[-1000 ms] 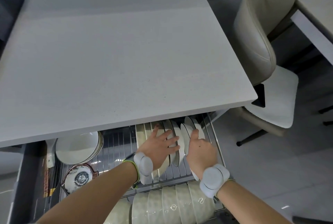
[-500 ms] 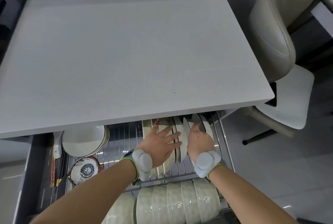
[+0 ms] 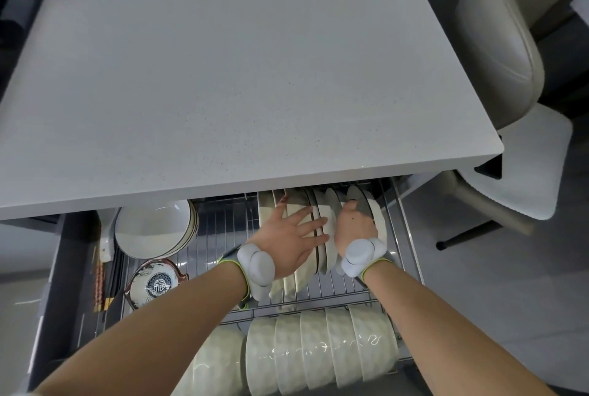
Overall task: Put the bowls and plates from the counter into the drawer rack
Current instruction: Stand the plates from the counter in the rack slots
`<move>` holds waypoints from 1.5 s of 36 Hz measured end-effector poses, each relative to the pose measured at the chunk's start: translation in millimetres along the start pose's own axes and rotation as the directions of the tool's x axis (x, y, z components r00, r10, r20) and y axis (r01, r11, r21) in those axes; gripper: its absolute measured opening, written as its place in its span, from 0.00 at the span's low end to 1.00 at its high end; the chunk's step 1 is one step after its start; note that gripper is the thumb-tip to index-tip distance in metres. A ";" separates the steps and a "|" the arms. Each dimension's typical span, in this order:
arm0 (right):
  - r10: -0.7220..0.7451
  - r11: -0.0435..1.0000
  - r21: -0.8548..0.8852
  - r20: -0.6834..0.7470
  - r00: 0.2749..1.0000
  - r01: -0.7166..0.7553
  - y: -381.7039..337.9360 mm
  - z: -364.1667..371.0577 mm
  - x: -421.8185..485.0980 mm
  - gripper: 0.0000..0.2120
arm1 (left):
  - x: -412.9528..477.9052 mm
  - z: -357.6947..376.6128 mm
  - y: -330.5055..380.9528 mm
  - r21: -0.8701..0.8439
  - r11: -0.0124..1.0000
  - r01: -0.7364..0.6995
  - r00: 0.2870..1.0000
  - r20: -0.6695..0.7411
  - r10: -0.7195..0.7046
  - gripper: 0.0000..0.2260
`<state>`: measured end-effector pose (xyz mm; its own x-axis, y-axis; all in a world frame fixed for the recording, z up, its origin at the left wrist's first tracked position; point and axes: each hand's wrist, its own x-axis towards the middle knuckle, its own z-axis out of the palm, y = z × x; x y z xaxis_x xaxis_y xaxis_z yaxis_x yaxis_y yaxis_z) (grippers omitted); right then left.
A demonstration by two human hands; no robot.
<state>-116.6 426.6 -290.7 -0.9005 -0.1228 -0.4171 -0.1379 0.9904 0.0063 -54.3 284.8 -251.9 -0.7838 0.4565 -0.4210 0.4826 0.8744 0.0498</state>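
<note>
pressing flat left hand [image 3: 293, 236] on upright plates [image 3: 330, 204] in drawer rack [image 3: 223, 230], right hand [image 3: 353, 226] gripping end plate [image 3: 366, 204]

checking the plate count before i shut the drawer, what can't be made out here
Head view only:
Plates: far ends hidden under the counter edge; the left hand lies flat across several, so no sure count.
Right hand: fingers hidden behind a plate; grip unclear.
Front bowls: leftmost ones partly covered by the left forearm and cut by the bottom edge.
</note>
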 end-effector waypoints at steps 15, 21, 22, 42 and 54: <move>-0.050 0.998 0.058 0.229 0.972 0.037 -1.3 -9.4 18.1 0.29 | -0.9 -0.7 1.8 0.018 1.000 0.003 1.000 0.002 -0.003 0.21; -0.026 0.987 0.158 0.195 0.980 -0.005 1.9 -20.5 8.5 0.25 | -1.7 -5.2 3.2 0.039 0.999 0.006 0.999 0.053 -0.008 0.21; -0.029 0.987 0.161 0.180 0.983 0.000 3.8 -22.9 6.1 0.24 | -2.0 -5.7 3.4 0.039 0.999 0.009 0.998 0.056 -0.011 0.21; -0.139 0.988 0.077 0.098 0.986 0.131 14.5 -57.8 -27.6 0.13 | -1.7 -12.2 15.5 0.087 0.993 0.086 0.992 0.086 -0.093 0.22; -0.152 0.986 0.071 0.035 0.988 0.150 23.6 -70.7 -42.1 0.13 | 10.1 -22.7 31.6 0.106 0.992 0.073 0.986 0.140 -0.087 0.22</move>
<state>-111.1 450.6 -208.7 -0.8541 -0.2699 -0.4446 -0.2412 0.9629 -0.1211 -55.8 320.8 -234.1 -0.7603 0.3511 -0.5465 0.4632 0.8829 -0.0773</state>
